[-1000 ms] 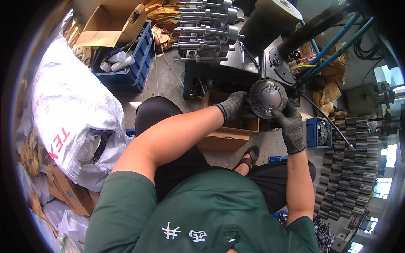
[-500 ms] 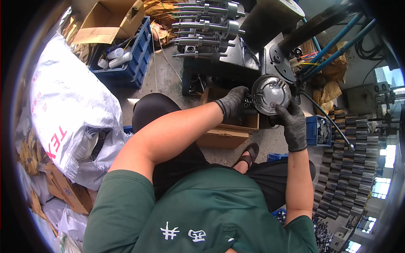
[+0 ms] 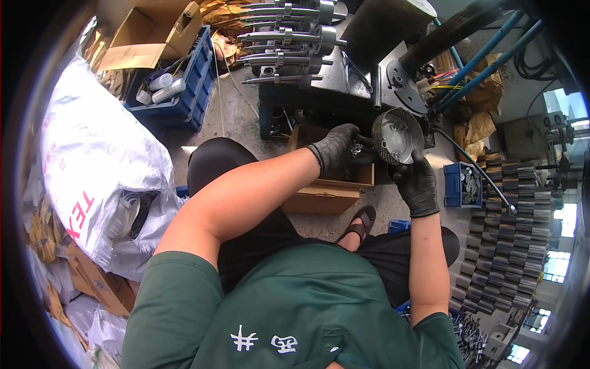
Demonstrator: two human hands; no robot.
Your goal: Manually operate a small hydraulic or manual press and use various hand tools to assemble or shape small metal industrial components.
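Left hand point(image 3: 335, 149): small parts point(image 3: 356, 149) | right hand point(image 3: 418, 186): metal bowl point(image 3: 395, 136) by near edge

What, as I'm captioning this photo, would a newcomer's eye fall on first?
The big white sack filling the left side would probably catch the eye first. Next come shiny metal shafts at the top and rows of metal cylinders on the right. In the middle, a gloved right hand holds a round metal bowl; the left hand holds small metal parts.
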